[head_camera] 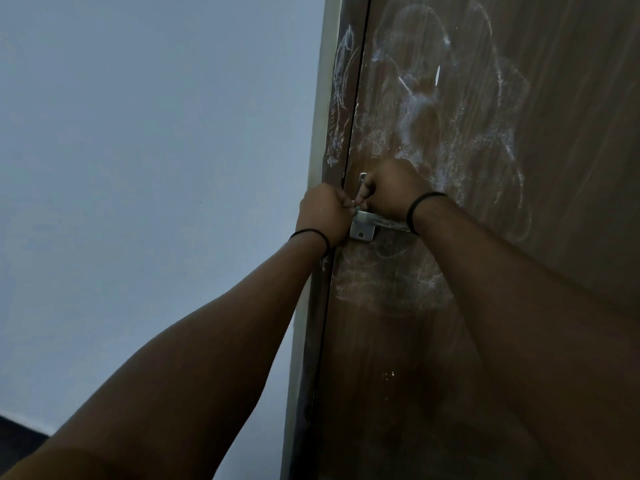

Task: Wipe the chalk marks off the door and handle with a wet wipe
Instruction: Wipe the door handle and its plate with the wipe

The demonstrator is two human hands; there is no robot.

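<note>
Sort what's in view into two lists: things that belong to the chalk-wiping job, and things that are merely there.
Part of the job:
- door, chalk marks smeared over it
- handle, metal
- left hand and right hand, both held at the handle; any wipe is too small to make out

Merely there:
- wall
- door frame
- black wristbands

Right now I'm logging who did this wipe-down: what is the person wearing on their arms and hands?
Both forearms are bare, with no sleeves and no gloves on the hands. A thin black band circles the left wrist, and a similar thin black band circles the right wrist.
</note>
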